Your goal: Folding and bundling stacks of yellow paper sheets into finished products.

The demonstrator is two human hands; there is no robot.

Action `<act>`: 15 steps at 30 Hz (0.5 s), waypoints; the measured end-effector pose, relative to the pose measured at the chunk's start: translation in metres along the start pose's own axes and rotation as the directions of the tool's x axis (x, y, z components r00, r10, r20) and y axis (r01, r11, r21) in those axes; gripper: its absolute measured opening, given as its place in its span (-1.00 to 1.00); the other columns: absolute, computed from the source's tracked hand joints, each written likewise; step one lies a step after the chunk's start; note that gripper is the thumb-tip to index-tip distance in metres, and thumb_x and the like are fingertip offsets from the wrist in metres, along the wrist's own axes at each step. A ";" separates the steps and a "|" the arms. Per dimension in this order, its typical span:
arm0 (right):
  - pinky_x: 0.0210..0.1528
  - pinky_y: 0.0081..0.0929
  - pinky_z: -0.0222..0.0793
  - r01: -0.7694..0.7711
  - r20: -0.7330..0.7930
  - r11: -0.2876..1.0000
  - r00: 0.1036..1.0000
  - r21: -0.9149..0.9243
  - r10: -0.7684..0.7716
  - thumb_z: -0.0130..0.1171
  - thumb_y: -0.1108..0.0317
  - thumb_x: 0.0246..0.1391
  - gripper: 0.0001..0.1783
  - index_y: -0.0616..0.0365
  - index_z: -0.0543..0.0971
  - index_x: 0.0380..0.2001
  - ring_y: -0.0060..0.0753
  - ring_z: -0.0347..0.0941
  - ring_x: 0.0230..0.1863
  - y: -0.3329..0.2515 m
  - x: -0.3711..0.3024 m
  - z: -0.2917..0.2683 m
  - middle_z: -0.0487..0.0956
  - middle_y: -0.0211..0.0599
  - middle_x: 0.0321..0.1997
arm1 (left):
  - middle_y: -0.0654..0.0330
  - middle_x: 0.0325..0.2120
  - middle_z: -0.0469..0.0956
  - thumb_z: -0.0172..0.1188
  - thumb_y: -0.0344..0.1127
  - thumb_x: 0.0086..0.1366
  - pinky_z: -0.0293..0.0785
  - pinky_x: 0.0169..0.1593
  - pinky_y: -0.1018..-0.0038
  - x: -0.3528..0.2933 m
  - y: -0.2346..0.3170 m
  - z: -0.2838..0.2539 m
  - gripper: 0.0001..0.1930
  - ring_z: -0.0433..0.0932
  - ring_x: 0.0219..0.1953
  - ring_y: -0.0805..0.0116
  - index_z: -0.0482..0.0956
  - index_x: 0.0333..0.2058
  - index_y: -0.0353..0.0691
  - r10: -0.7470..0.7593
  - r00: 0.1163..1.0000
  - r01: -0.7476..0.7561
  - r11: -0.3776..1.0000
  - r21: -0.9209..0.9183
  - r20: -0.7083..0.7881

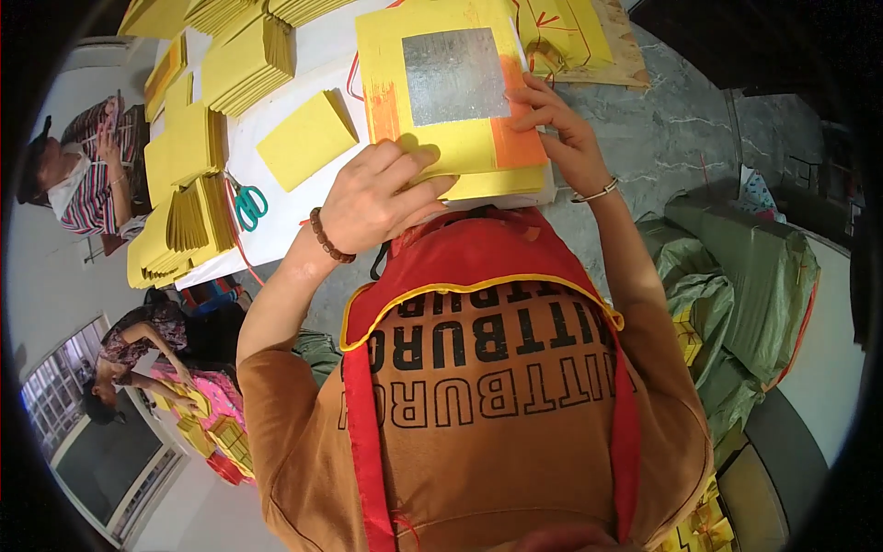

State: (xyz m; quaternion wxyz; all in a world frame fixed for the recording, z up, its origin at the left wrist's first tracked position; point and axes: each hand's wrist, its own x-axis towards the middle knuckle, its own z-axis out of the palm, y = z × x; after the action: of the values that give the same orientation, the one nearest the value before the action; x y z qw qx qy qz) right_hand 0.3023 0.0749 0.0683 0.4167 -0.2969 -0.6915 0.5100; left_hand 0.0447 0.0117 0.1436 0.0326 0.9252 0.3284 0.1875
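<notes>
Bright room here, white tabletop (313,69) very light. Silver square (451,78) shows dull sheen. Left hand (377,198) throws small shadow on yellow paper (478,152). Barred window (60,377) bends, fisheye rim black, upper right dim. Centre reasonably sharp.

Large black block capitals run in rows across the front of the brown sweatshirt (497,469), upside down in view. The lowest row is outlined only; the red apron (487,253) partly covers the topmost.
</notes>
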 end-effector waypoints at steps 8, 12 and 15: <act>0.29 -0.28 -0.10 0.036 0.046 0.999 0.998 0.024 -0.037 0.01 0.47 -0.06 -0.77 0.15 0.54 -0.28 -0.19 0.01 0.31 0.003 0.000 -0.008 0.41 -0.28 0.09 | 0.15 -0.47 0.48 0.19 -0.36 0.05 0.41 -0.38 0.44 0.003 -0.009 -0.005 -0.87 0.44 -0.44 0.25 0.54 -0.39 -0.22 -0.128 0.991 0.109 0.946 -0.305 -0.043; 0.29 -0.25 -0.15 0.018 0.043 0.999 0.999 0.045 -0.020 -0.05 0.37 0.03 -0.75 0.21 0.51 -0.24 -0.14 -0.01 0.31 0.004 0.000 -0.006 0.41 -0.24 0.08 | 0.14 -0.54 0.48 0.14 -0.40 0.08 0.39 -0.44 0.44 0.004 -0.013 -0.011 -0.91 0.45 -0.51 0.24 0.51 -0.43 -0.27 -0.344 0.933 0.347 0.789 -0.507 0.105; 0.29 -0.22 -0.17 0.028 0.042 0.998 0.999 0.059 -0.031 -0.06 0.35 0.05 -0.74 0.21 0.52 -0.23 -0.12 -0.02 0.30 0.004 0.001 -0.004 0.41 -0.23 0.07 | 0.14 -0.57 0.48 0.11 -0.38 0.09 0.36 -0.46 0.45 0.003 -0.019 -0.010 -0.89 0.45 -0.54 0.25 0.51 -0.44 -0.30 -0.401 0.890 0.449 0.683 -0.577 0.218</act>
State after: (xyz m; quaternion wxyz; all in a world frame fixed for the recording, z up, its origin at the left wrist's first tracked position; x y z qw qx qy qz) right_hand 0.3052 0.0787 0.0653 0.4176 -0.2634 -0.6895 0.5300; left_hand 0.0323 0.0277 0.1503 0.3851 0.7683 0.4534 0.2365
